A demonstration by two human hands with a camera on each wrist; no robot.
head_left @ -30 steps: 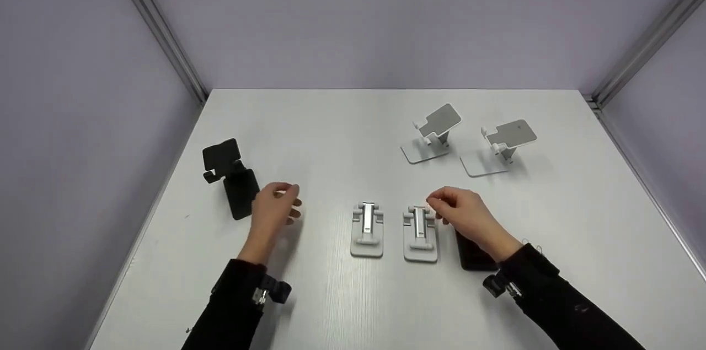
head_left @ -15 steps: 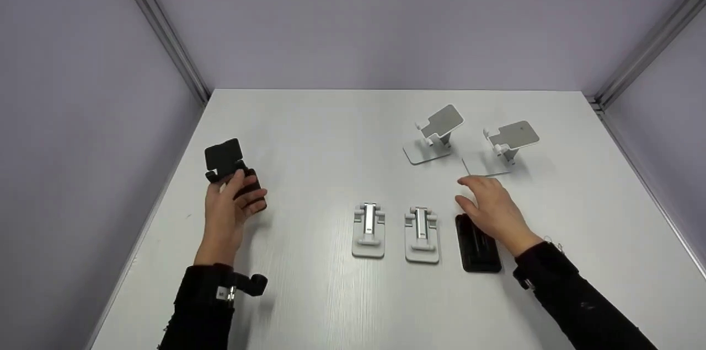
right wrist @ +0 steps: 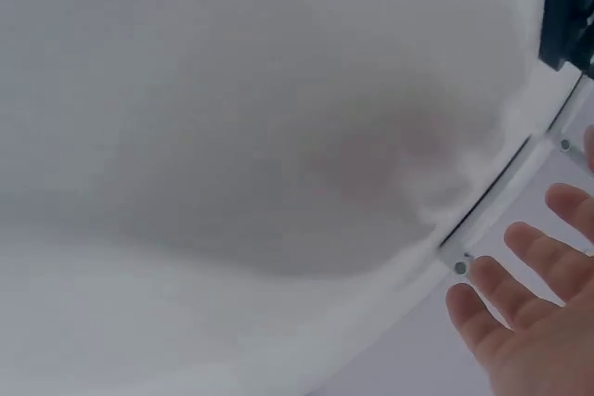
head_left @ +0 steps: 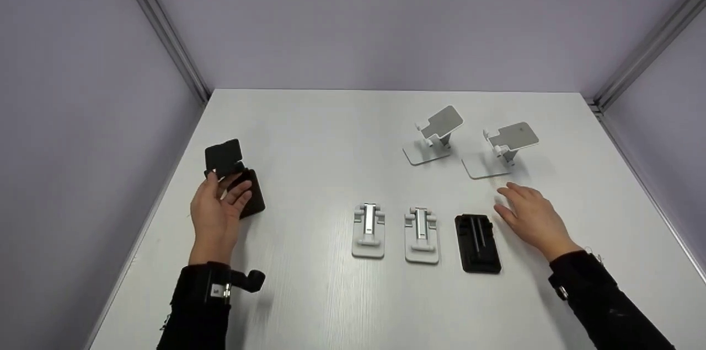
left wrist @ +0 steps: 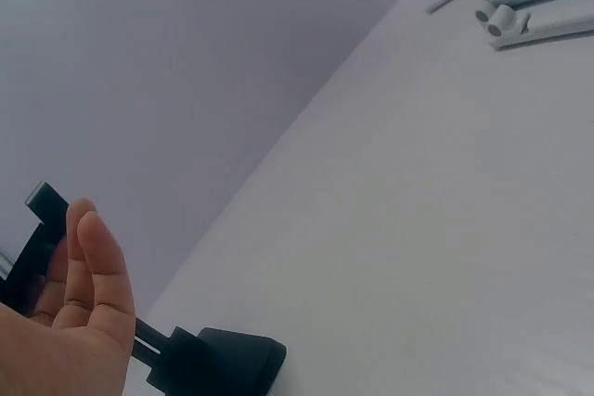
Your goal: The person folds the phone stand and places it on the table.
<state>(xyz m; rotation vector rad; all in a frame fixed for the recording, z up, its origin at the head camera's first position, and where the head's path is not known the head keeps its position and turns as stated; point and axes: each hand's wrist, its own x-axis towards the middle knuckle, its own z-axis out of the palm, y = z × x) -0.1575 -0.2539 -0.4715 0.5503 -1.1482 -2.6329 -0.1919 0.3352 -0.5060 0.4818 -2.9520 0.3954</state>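
Observation:
In the head view, my left hand (head_left: 216, 217) is at a black unfolded phone stand (head_left: 223, 157) on the table's left side. The thumb is at the lower lip of its plate and the fingers bend round its neck, gripping it. In the left wrist view, the curled fingers (left wrist: 97, 275) partly hide the stand's upper part, and its base (left wrist: 232, 359) shows below them. My right hand (head_left: 534, 220) hovers over the table with spread fingers, holding nothing. It is just right of a black folded phone stand (head_left: 477, 244).
Two white folded phone stands, a left one (head_left: 368, 231) and a right one (head_left: 421, 235), lie in a row with the black folded one. Behind them stand two white unfolded phone stands, one (head_left: 441, 123) left of the other (head_left: 514, 136). Pale walls (head_left: 386, 25) enclose the table.
My left hand has moved left onto the black unfolded stand and grips it; the stand's base has shifted slightly. My right hand has moved right, uncovering the black folded stand.

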